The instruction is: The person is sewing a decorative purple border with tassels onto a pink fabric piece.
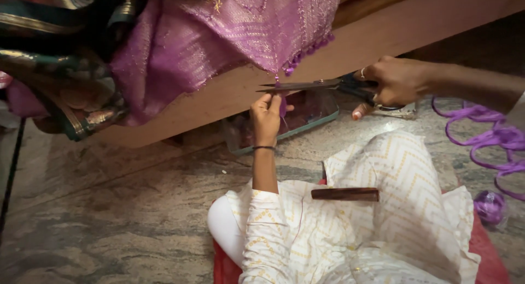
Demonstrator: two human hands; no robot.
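A purple woven cloth with a beaded tassel edge hangs over a wooden ledge. My left hand pinches a purple tassel thread hanging from the cloth's corner. My right hand grips black-handled scissors, whose blades lie across the thread just above my left fingers. The blades look nearly shut.
A brown comb lies on my white patterned lap. Purple thread loops on the stone floor at right, with a purple spool below it. A clear lidded box sits under the ledge. More folded cloths pile at left.
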